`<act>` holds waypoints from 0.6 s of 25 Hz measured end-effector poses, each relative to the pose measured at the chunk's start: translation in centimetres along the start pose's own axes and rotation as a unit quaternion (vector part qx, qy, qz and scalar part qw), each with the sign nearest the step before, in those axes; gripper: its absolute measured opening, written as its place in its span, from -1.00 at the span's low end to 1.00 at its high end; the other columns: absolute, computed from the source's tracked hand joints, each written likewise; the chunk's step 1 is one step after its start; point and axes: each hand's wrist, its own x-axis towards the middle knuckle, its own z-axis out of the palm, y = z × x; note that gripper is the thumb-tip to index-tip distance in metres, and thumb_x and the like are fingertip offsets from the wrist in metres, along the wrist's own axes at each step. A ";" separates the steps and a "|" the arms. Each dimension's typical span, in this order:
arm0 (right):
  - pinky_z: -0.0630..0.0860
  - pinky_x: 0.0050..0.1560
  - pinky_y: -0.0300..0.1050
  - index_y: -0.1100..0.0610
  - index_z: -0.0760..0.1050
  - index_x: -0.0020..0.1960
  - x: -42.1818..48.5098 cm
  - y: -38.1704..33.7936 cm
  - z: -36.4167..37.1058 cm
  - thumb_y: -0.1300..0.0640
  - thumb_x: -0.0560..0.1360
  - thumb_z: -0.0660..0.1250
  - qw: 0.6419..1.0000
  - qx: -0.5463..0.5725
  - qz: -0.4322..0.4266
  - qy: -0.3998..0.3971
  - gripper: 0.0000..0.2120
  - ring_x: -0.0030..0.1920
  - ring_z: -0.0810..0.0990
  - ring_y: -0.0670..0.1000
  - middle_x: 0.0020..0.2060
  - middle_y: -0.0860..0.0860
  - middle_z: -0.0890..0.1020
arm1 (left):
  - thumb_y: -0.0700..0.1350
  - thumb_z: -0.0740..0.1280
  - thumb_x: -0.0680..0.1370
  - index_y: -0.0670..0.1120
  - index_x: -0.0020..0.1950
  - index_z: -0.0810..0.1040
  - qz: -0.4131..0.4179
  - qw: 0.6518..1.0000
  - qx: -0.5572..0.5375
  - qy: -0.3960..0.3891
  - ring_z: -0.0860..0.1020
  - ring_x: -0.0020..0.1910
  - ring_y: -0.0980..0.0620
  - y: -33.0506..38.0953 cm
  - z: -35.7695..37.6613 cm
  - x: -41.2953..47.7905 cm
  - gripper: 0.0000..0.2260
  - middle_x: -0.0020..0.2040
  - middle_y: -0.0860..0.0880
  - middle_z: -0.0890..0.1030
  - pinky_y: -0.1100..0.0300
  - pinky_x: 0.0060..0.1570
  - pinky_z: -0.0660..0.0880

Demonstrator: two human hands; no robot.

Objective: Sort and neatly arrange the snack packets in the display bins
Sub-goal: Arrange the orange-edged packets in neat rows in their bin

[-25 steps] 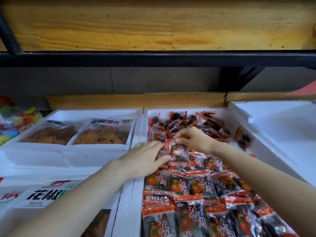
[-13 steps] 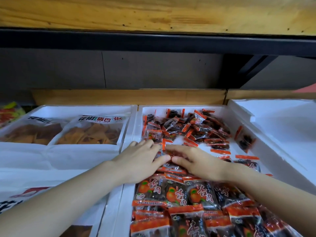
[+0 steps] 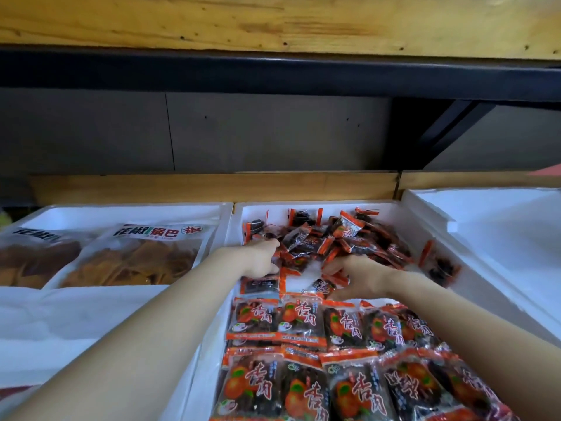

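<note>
A white foam bin holds dark snack packets with orange edges. Neat rows of these packets fill its near half, and a loose pile lies at the back. My left hand is at the pile's left edge, fingers and thumb curled round loose packets. My right hand is at the pile's front, its fingers curled over a few orange-edged packets. Between the hands, a bare white patch of bin floor shows. One packet leans on the right wall.
To the left, a second foam bin holds large clear bags of brown chips. A white foam lid or bin lies to the right. A wooden shelf with a black rail hangs low overhead.
Both hands have moved from the middle rows back to the loose pile and spread apart, their fingers curling into the packets. A bare patch of bin floor now shows between them.
</note>
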 end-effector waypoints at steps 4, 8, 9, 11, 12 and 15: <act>0.34 0.33 -0.10 0.11 0.26 0.43 1.1 -0.4 0.5 0.01 0.40 0.46 1.000 -0.021 0.019 0.010 -0.32 0.34 0.38 0.06 0.36 0.03 0.40 | -0.04 0.32 0.58 -0.15 0.50 0.17 -0.024 0.999 0.042 -0.003 0.29 0.42 -0.12 -0.2 0.1 1.1 -0.44 0.50 -0.12 0.21 0.01 0.37 0.30; 0.44 -0.02 -0.19 0.20 0.40 0.25 1.1 -0.6 0.0 0.10 0.38 0.48 0.993 0.071 0.061 0.075 -0.49 0.10 0.51 0.07 0.13 0.09 0.54 | -0.04 0.51 0.42 -0.09 0.20 0.42 -0.010 0.998 0.026 0.059 0.41 0.20 -0.07 -0.3 -0.2 0.7 -0.56 0.28 -0.09 0.37 0.11 0.16 0.39; 0.44 -0.13 -0.21 0.22 0.44 0.16 0.9 -0.5 -0.1 0.13 0.40 0.46 0.989 0.091 0.061 0.096 -0.60 0.00 0.54 0.05 0.02 0.09 0.57 | -0.07 0.52 0.41 -0.06 0.09 0.42 0.002 0.997 0.013 0.073 0.42 0.09 -0.05 -0.4 -0.3 0.3 -0.63 0.18 -0.08 0.42 0.14 0.04 0.39; 0.47 -0.21 -0.25 0.18 0.46 0.10 0.2 -0.7 -0.7 0.16 0.44 0.42 0.984 0.122 0.050 0.116 -0.73 -0.14 0.55 0.01 -0.14 0.01 0.57 | -0.14 0.50 0.43 -0.04 -0.02 0.38 0.024 0.992 -0.036 0.115 0.43 -0.06 -0.04 -0.9 -0.5 -0.6 -0.70 0.03 -0.07 0.47 0.18 -0.15 0.33; 0.49 -0.25 -0.28 0.12 0.46 0.12 -0.3 -0.9 -1.1 0.16 0.46 0.40 0.981 0.141 0.045 0.126 -0.74 -0.21 0.55 -0.02 -0.19 -0.03 0.56 | -0.16 0.49 0.43 -0.04 -0.05 0.39 0.029 0.984 -0.083 0.157 0.46 -0.10 -0.05 -1.0 -0.7 -1.3 -0.72 -0.02 -0.06 0.51 0.19 -0.21 0.32; 0.54 -0.28 -0.12 0.10 0.49 0.08 -1.7 -2.2 -2.9 0.10 0.53 0.30 0.960 0.202 0.030 0.194 -0.85 -0.32 0.54 0.05 -0.25 0.02 0.59 | -0.15 0.50 0.43 -0.03 -0.04 0.48 0.004 0.912 -0.259 0.320 0.49 -0.12 0.01 -0.8 -1.7 -3.9 -0.77 -0.09 0.00 0.54 0.25 -0.22 0.33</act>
